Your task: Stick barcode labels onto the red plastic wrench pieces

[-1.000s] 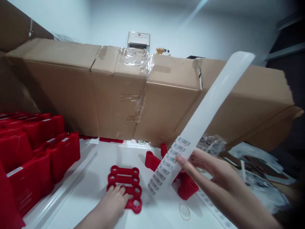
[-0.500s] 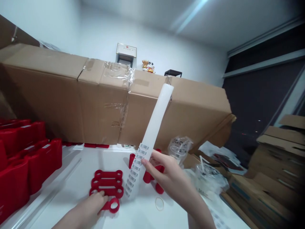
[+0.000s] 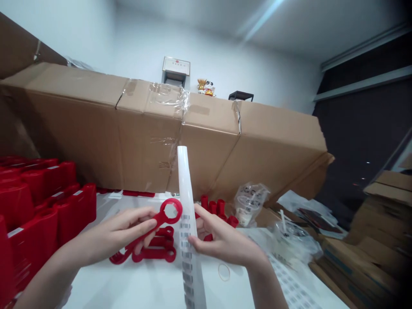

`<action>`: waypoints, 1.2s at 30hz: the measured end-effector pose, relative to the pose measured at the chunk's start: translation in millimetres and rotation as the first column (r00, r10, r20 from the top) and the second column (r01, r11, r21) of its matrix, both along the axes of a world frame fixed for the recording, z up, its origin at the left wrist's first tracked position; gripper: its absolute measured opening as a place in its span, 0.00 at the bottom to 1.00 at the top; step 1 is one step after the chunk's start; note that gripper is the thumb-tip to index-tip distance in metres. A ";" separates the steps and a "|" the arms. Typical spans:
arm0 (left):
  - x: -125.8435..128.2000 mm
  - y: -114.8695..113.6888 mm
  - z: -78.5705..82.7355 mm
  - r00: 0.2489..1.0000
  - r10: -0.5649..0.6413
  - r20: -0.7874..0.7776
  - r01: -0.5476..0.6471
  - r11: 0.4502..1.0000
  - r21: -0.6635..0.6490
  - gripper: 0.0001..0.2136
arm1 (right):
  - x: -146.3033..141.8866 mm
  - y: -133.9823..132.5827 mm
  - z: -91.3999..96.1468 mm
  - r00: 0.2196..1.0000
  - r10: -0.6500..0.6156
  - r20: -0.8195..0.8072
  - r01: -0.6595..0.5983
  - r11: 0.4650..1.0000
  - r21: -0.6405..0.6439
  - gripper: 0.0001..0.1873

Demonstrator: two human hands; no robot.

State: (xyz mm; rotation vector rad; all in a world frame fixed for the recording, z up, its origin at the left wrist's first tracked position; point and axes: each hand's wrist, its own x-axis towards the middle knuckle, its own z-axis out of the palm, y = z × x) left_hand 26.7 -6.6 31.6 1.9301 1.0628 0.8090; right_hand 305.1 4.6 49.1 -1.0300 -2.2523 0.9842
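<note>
My left hand (image 3: 128, 231) grips a red double-ended ring wrench (image 3: 171, 211) by its shaft, tilted, with the larger ring up and to the right. In my right hand (image 3: 219, 236), a long white strip of barcode labels (image 3: 186, 234) is pinched between thumb and fingers. The strip stands nearly upright, its blank part at the top. The ring's edge lies right beside the strip; whether they touch I cannot tell. Below my left hand, more red ring wrenches (image 3: 157, 254) lie on the white table (image 3: 135, 287).
Stacked red parts (image 3: 71, 210) with small labels fill the left side. Behind the table runs a big cardboard box (image 3: 148, 141). Red tubular pieces (image 3: 220, 208), a plastic bag (image 3: 251, 201), a rubber band (image 3: 224, 272) and a label sheet (image 3: 294, 285) lie right.
My left hand has lifted a red ring wrench off the table toward the strip. My right hand has turned the label strip from slanting right to nearly upright.
</note>
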 end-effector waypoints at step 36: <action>64.5 -2.4 -25.6 0.959 0.261 0.113 -0.285 0.877 0.387 0.02 | -63.9 20.3 -43.7 0.665 -0.275 -0.695 0.625 0.714 0.315 0.28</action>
